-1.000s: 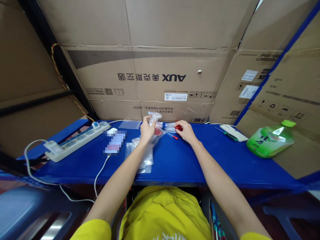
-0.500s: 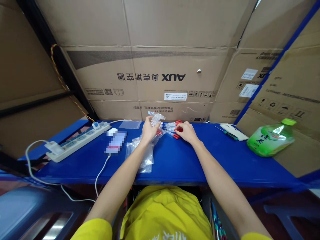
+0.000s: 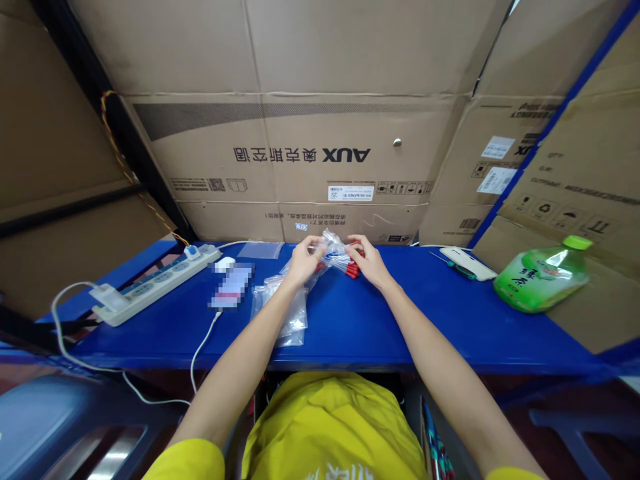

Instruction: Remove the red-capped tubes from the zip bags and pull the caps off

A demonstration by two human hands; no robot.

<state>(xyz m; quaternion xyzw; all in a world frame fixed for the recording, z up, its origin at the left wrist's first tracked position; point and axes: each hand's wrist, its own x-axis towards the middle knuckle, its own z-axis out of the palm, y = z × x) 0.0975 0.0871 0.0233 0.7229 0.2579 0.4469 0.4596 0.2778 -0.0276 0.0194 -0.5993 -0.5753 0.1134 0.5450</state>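
Note:
My left hand is closed on a crinkled clear plastic bag near the back of the blue table. At the bag's right side, the fingers of my right hand are pinched together on it. Slim clear sticks with red ends, which look like capped pens, lie in a bunch between and below my hands. My fingers hide part of the bunch. More flat clear plastic bags are piled on the table below my left hand.
On the left are a phone with a charging cable and a white power strip. A green-handled screwdriver touches a white device at right, near a green bottle. Cardboard walls the back.
My right hand has moved from the red-ended sticks to the plastic bag, slightly up and left. The bag in my left hand has shifted right, over the sticks.

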